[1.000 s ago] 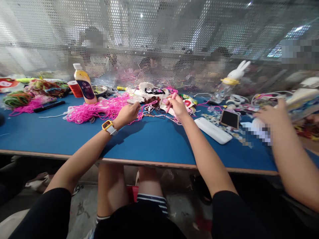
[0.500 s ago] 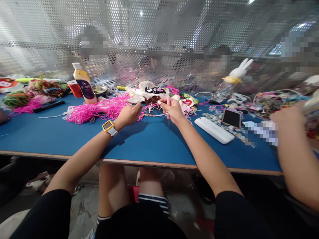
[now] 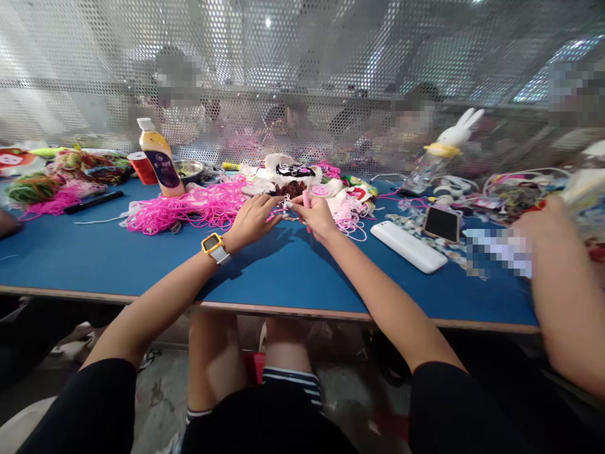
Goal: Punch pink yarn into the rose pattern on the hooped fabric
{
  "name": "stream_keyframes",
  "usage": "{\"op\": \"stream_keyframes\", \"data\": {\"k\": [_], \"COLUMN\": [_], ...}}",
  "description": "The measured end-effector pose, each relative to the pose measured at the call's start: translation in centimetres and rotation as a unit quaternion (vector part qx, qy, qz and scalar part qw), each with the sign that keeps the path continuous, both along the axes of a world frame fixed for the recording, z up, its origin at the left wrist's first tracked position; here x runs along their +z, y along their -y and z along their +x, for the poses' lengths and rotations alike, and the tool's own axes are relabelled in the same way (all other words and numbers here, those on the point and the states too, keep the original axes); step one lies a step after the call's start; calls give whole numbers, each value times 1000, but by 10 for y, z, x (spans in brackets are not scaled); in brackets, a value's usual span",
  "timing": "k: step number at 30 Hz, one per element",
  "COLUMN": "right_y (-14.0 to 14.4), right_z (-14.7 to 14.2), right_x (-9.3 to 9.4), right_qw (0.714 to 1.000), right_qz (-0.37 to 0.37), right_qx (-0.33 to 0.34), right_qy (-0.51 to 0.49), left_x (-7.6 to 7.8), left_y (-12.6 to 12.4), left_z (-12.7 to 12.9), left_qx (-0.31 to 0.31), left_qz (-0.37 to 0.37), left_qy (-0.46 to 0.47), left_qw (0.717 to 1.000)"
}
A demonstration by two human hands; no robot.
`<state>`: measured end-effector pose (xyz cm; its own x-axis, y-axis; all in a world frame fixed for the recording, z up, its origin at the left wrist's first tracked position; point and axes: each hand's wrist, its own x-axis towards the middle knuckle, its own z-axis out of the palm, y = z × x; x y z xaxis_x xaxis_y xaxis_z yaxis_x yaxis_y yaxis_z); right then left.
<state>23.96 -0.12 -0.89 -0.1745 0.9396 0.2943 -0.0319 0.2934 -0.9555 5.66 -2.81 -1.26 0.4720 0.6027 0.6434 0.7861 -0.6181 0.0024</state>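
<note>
My right hand (image 3: 319,219) is closed around a crochet hook (image 3: 306,200) with a thick pink handle; its thin tip is too small to make out. Thumb and forefinger of that hand meet at a small piece of white yarn (image 3: 286,203). From the other side my left hand (image 3: 255,219) pinches the same yarn, its fingertips nearly touching the right ones. Just behind the hands lie a bundle of dark brown yarn (image 3: 290,189) and a round white piece with a pink pattern (image 3: 321,190). A heap of bright pink yarn (image 3: 198,205) spreads to the left.
A yellow bottle (image 3: 161,157) stands behind the pink heap, beside a red thread spool (image 3: 143,169). At right lie a white oblong case (image 3: 409,247), a phone (image 3: 442,224) and a rabbit-topped bottle (image 3: 444,148). A co-worker's arm (image 3: 562,277) reaches in there. Perforated metal (image 3: 302,75) borders the back.
My hands have come closer together: the left moved right with its fingers reaching out, the right moved slightly left with the hook. The pink strand stretched between them no longer shows.
</note>
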Motion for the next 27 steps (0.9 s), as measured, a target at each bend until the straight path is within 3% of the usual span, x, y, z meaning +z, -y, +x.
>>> {"op": "stream_keyframes", "data": {"k": [4, 7, 12, 18, 23, 27], "right_y": [7, 8, 7, 5, 4, 3], "right_z": [-10, -9, -6, -4, -3, -2], "right_x": [-4, -5, -6, -4, -4, -6], "right_qw": [1000, 1000, 996, 986, 987, 984], "right_qz": [14, 7, 26, 109, 101, 120], "right_qx": [18, 12, 17, 24, 54, 40], "right_qy": [21, 20, 85, 121, 117, 128], "left_x": [-9, -12, -10, -6, -4, -4], "left_y": [-4, -6, -4, 1, 0, -1], "left_z": [3, 2, 1, 2, 1, 0], "left_qx": [-53, -64, -23, 31, 19, 7], "left_qz": [-47, -32, 7, 15, -6, -24], "left_qy": [41, 63, 16, -29, -24, -9], "left_qw": [997, 995, 1000, 999, 1000, 1000]}}
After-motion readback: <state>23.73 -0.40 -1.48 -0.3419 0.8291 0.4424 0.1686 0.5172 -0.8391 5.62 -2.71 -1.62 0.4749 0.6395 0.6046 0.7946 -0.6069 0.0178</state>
